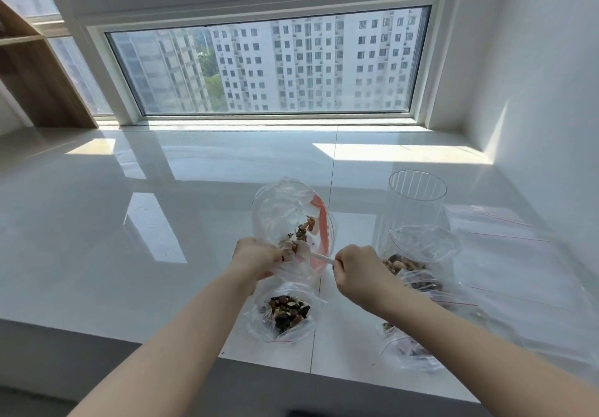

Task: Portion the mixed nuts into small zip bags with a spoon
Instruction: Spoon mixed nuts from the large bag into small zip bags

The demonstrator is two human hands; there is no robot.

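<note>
Sunlight falls across a glossy white desk (162, 206) under a wide window (269, 66) that looks onto tall apartment blocks, with a wooden shelf unit (35, 76) at the far left. On the right of the desk stands a clear ribbed plastic cup (416, 202), and beside it lie empty zip bags (505, 254) with red seal lines. A large clear bag (293, 222) with an orange-red zip strip is raised above the desk; the left hand (256, 259) grips its lower edge with curled fingers. Loose mixed nuts (301, 228) lie inside it. The right hand (359, 270) pinches the handle of a white spoon (308, 253), its bowl inside the bag's mouth. Below sits a small filled bag (285, 313), and another filled bag (418, 274) lies behind the right hand.
</note>
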